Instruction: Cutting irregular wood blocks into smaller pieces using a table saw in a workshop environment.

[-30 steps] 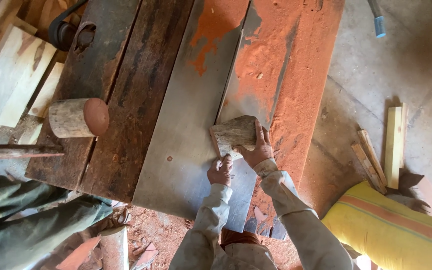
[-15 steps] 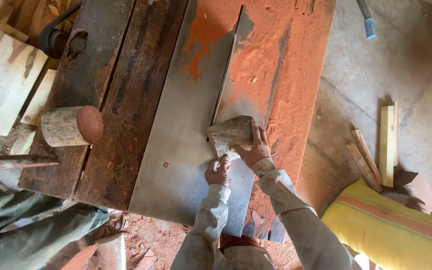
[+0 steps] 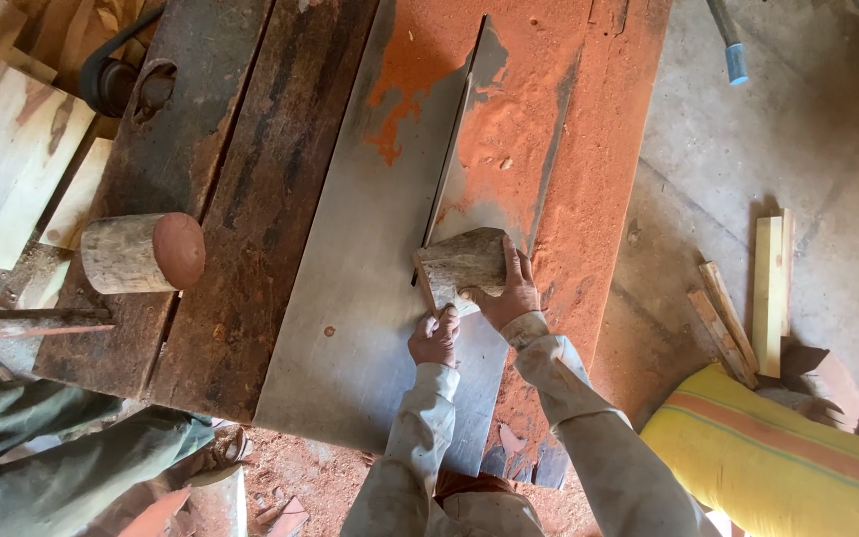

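Head camera looks straight down on a table saw's grey metal top (image 3: 350, 328), dusted with orange sawdust (image 3: 599, 179). A short log block (image 3: 461, 267) lies on the metal, its cut end touching the near end of the thin saw slot (image 3: 446, 169). The right hand (image 3: 511, 296) wraps the block's near right side, fingers closed on the bark. The left hand (image 3: 435, 338) is curled just behind the block's near corner, thumb touching it. To do this well, I judge both hands should stay behind and beside the slot line, pressing the block flat so it cannot roll. Well left of the fingers, a second log (image 3: 141, 253) rests on dark planks (image 3: 241, 199).
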